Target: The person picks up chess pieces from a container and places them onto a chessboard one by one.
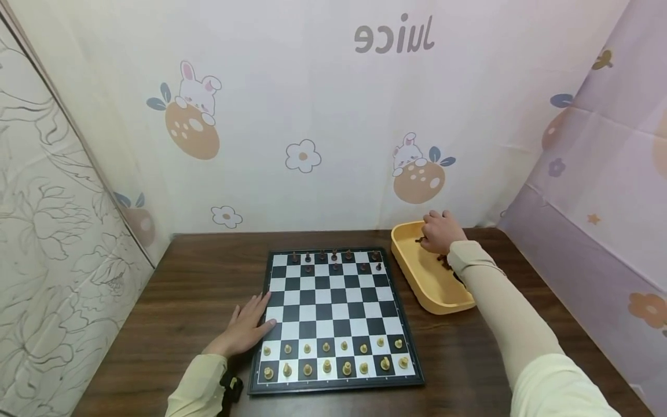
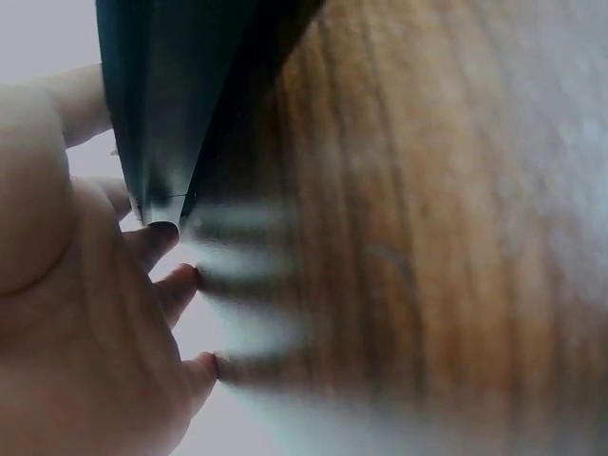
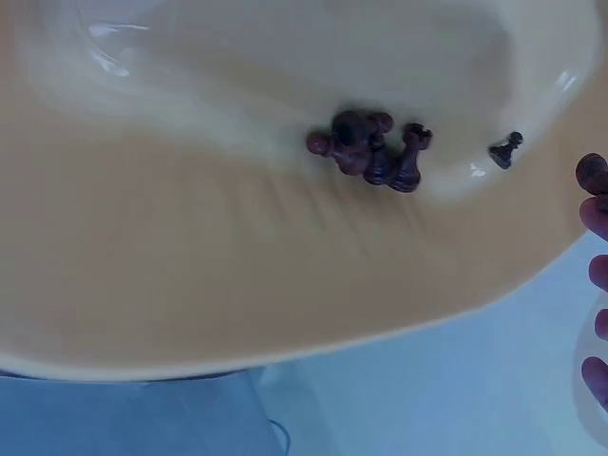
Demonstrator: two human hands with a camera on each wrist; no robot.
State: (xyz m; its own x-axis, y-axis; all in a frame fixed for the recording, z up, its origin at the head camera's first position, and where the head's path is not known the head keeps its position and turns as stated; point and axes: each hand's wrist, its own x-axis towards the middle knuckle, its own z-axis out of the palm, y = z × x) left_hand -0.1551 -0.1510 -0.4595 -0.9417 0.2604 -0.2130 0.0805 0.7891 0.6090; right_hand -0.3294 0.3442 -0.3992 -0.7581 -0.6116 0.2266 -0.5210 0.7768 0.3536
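My right hand (image 1: 442, 233) is over the far end of a yellow tray (image 1: 407, 272). At the edge of the right wrist view, its fingertips pinch a dark brown chess piece (image 3: 592, 175), mostly out of frame. In the tray lie a cluster of dark chess pieces (image 3: 366, 152) and a separate dark pawn (image 3: 505, 150). My left hand (image 1: 242, 330) rests at the left edge of the chessboard (image 1: 323, 298), fingers extended, thumb over the border. Gold pieces (image 1: 326, 366) fill the two near rows; dark pieces (image 1: 334, 255) stand on the two far rows, with gaps.
The board and tray stand on a dark wood table (image 1: 208, 278). A patterned wall covering (image 1: 312, 191) rises behind the table's back edge. More patterned covering hangs at both sides.
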